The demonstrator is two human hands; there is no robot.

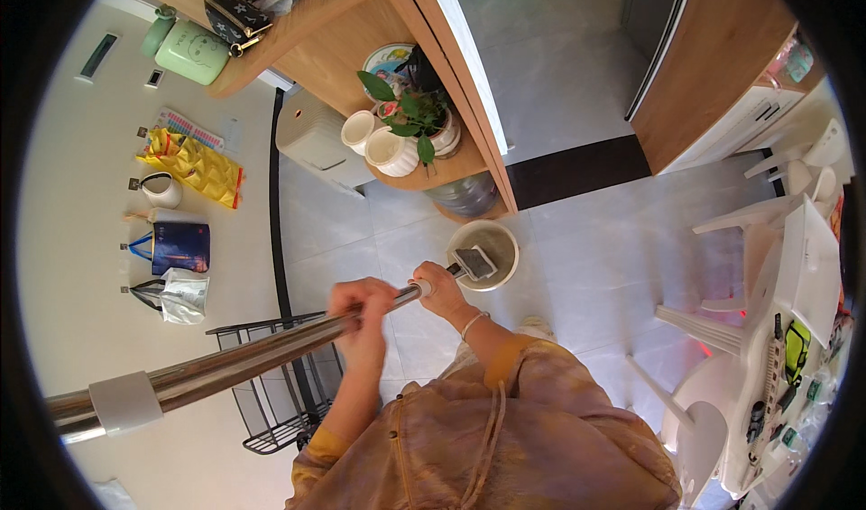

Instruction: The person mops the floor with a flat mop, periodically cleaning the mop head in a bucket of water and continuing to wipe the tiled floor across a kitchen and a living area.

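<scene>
A shiny metal mop pole (250, 361) slants from the lower left up to the bucket. My left hand (363, 305), slightly blurred, is wrapped round its middle. Closer to the mop head, my right hand (440, 289) grips the pole beside a pale collar (424, 287); a bracelet circles that wrist. The flat mop head (475, 264), grey with a light rim, is within the opening of a round cream bucket (512, 266) standing on the tiled floor. Whether the head touches water or the bucket's bottom I cannot tell. A white sleeve (126, 403) surrounds the pole's upper part.
Ahead, a wooden shelf unit (331, 30) holds a potted plant (423, 114) and white pots (391, 151). A black wire rack (281, 381) stands at left under hanging bags (181, 246). White chairs (703, 327) and a cluttered table (744, 435) line the right. A dark threshold (578, 172) crosses the doorway.
</scene>
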